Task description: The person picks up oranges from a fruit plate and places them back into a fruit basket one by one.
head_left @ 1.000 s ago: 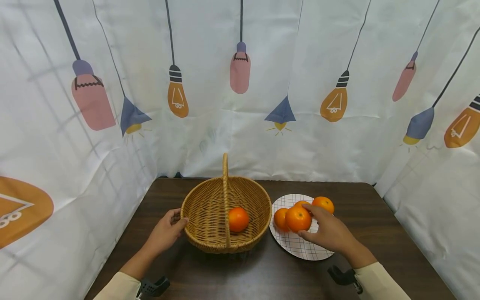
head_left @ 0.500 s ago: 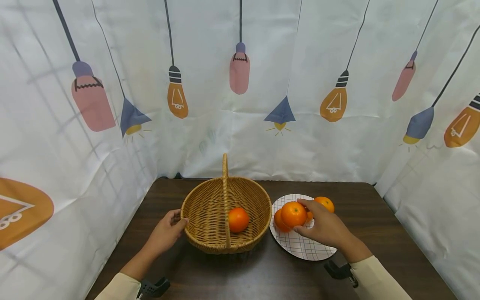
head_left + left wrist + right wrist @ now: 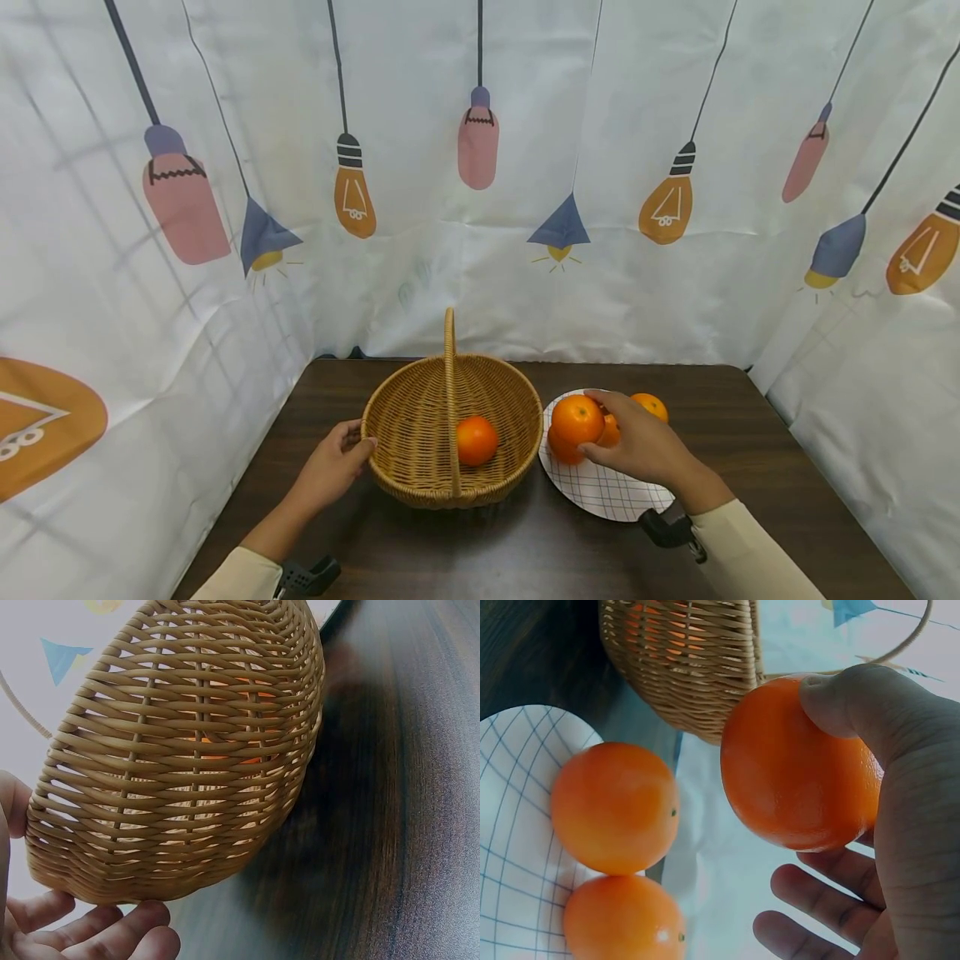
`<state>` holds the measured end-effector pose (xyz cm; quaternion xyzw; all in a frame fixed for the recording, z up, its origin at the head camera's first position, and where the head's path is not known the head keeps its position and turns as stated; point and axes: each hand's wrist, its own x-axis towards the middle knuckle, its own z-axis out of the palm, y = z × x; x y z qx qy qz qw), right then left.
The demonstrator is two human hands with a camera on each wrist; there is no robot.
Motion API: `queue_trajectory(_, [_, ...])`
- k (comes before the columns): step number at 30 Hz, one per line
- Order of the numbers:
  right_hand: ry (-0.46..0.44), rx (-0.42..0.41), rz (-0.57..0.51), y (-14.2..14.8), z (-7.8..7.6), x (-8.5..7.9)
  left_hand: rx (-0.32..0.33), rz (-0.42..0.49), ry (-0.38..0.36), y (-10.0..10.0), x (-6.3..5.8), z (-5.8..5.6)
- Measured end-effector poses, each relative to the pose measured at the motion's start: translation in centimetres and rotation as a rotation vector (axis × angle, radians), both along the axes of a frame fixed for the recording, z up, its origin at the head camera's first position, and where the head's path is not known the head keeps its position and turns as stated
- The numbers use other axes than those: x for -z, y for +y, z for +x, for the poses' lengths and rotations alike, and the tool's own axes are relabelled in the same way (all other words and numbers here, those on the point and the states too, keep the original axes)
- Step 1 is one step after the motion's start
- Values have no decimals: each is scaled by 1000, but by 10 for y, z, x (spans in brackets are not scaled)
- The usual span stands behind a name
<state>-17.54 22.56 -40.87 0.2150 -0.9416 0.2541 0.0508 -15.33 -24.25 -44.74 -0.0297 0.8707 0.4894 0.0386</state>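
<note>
A wicker basket (image 3: 408, 425) with a tall arched handle stands on the table, one orange (image 3: 477, 440) inside it. My left hand (image 3: 333, 467) grips the basket's left rim, thumb on the near side and fingers on the outer wall. Over the plate (image 3: 611, 498), my right hand (image 3: 648, 446) holds an orange (image 3: 577, 418) between thumb and fingers. The right wrist view shows this orange raised off the plate, with its other fingers spread below. Several oranges sit on the plate, among them a front one (image 3: 615, 806) and a back right one (image 3: 651, 407).
The dark wood table (image 3: 480, 550) reaches to a white curtain (image 3: 510, 275) printed with lamps, which hangs round the back and sides. The plate, white with a thin grid, lies just right of the basket.
My right hand has moved left and slightly up with the orange, toward the basket. The left hand and the basket have stayed in place.
</note>
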Motion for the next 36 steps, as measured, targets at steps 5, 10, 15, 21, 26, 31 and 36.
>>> queue_trajectory(5, [-9, -9, -11, -5, -2, -5, -2, -6, 0, 0, -1, 0])
queue_trajectory(10, [-12, -16, -6, -11, -4, -9, 5, -4, 1, 0, 0, 0])
queue_trajectory(15, [-17, -24, -16, -16, -5, -13, 22, 13, 6, 0, 0, 1])
queue_trajectory(21, [2, -29, 8, -22, -8, -15, 20, 7, 8, 0, 0, 1])
queue_trajectory(26, [8, -40, 10, -26, -10, -15, 18, 7, 3, 0, 0, 1])
queue_trajectory(31, [33, -51, 7, -31, -12, -15, 18, 1, 2, 0, 1, 1])
queue_trajectory(36, [32, -57, 11, -36, -14, -15, 13, 4, -4, 0, 1, 2])
